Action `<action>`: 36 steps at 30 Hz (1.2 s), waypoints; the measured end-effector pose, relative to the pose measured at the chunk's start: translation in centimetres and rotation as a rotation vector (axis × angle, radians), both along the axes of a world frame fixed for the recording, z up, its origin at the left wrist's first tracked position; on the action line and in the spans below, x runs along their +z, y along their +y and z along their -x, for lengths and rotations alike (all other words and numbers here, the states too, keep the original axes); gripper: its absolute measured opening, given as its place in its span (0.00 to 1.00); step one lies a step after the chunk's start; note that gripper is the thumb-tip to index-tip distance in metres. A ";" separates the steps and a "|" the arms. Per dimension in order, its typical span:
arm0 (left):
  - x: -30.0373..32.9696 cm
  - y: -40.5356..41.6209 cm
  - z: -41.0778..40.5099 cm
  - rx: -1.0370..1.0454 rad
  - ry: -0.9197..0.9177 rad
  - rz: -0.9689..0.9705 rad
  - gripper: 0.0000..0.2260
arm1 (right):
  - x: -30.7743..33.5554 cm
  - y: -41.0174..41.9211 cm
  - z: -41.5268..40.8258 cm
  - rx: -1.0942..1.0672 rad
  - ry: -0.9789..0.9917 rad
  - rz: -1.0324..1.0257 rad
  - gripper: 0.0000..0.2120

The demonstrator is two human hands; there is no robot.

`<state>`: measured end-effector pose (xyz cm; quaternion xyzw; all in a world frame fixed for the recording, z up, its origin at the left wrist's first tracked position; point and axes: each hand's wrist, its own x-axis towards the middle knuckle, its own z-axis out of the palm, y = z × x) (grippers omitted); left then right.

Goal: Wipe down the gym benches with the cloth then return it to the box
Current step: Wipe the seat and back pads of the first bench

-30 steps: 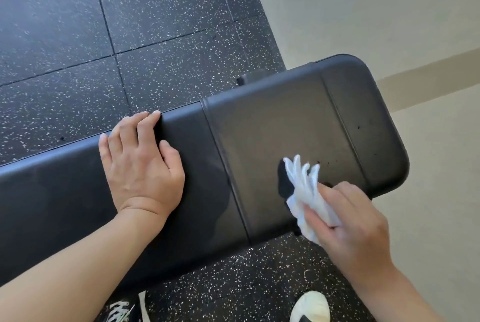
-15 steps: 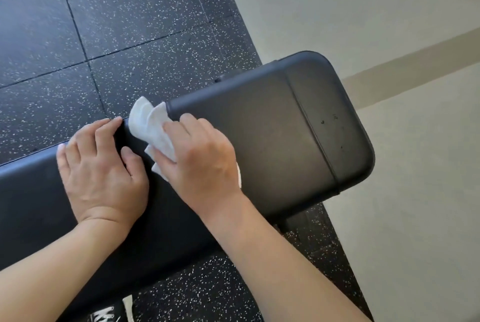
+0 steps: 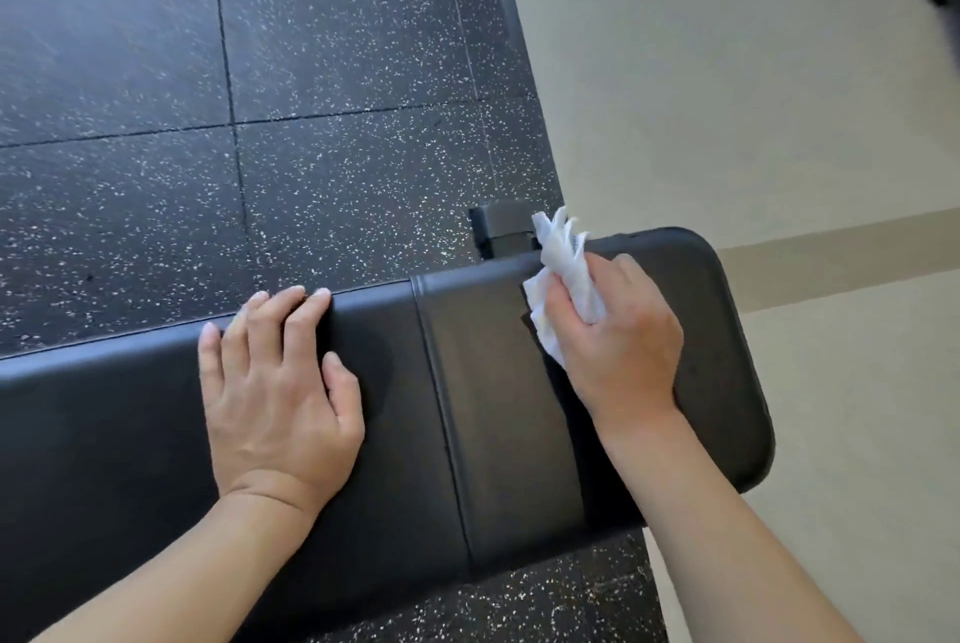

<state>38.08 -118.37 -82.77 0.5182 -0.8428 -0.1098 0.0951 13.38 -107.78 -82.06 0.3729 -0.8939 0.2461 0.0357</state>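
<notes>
On the bench pad's [image 3: 498, 382] far edge, right of the seam, my right hand [image 3: 615, 341] has fingers curled tight round the bunched white cloth [image 3: 563, 268], pressing it down to scrub, loose ends sticking up. Left hand [image 3: 275, 382] lies flat, fingers spread, holding nothing, likely bracing me. Box isn't in view, so contents unknown; return step looks pending.

A crumpled white cloth [image 3: 563, 273] presses on the far edge of the black padded bench [image 3: 498, 414].
</notes>
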 end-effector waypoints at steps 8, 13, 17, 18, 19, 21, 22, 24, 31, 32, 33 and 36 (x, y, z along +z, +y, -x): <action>-0.4 -0.4 -0.3 -0.005 -0.032 -0.009 0.25 | -0.2 -14.7 -8.5 0.380 -0.103 -0.463 0.21; -0.4 -0.6 -0.2 -0.018 -0.036 0.003 0.26 | 0.6 -11.2 -1.5 0.455 0.121 -0.551 0.26; -0.5 -0.5 -0.3 -0.024 -0.045 -0.009 0.26 | 1.1 -6.5 7.5 0.125 0.037 -0.538 0.26; -0.5 -0.6 -0.3 -0.025 -0.048 -0.011 0.26 | 1.0 -6.2 8.0 0.086 0.025 -0.525 0.24; -0.5 -0.5 -0.3 -0.026 -0.052 -0.010 0.26 | 1.0 -6.4 7.7 0.099 0.050 -0.549 0.22; -0.5 -0.6 -0.4 -0.025 -0.058 -0.012 0.27 | 1.1 -7.8 5.3 0.241 0.124 -0.599 0.22; -0.5 -0.6 -0.3 -0.025 -0.057 -0.012 0.27 | 1.0 -8.8 3.5 0.328 0.150 -0.594 0.23; -0.5 -0.5 -0.1 -0.024 -0.058 -0.010 0.27 | 0.6 -10.9 -1.2 0.455 0.144 -0.490 0.21; -0.5 -0.6 -0.2 -0.015 -0.068 0.017 0.26 | -0.9 -11.9 -7.1 0.496 0.063 -0.279 0.18; -0.5 -0.6 -0.2 -0.018 -0.063 0.024 0.26 | -1.0 -10.9 -5.4 0.528 0.166 -0.416 0.21; -0.5 -0.5 -0.2 -0.019 -0.060 0.028 0.26 | -1.2 -9.5 -3.1 0.485 0.240 -0.496 0.23; -0.6 -0.4 -0.2 -0.006 -0.051 0.025 0.26 | -0.3 -4.6 4.2 0.088 0.192 -0.430 0.20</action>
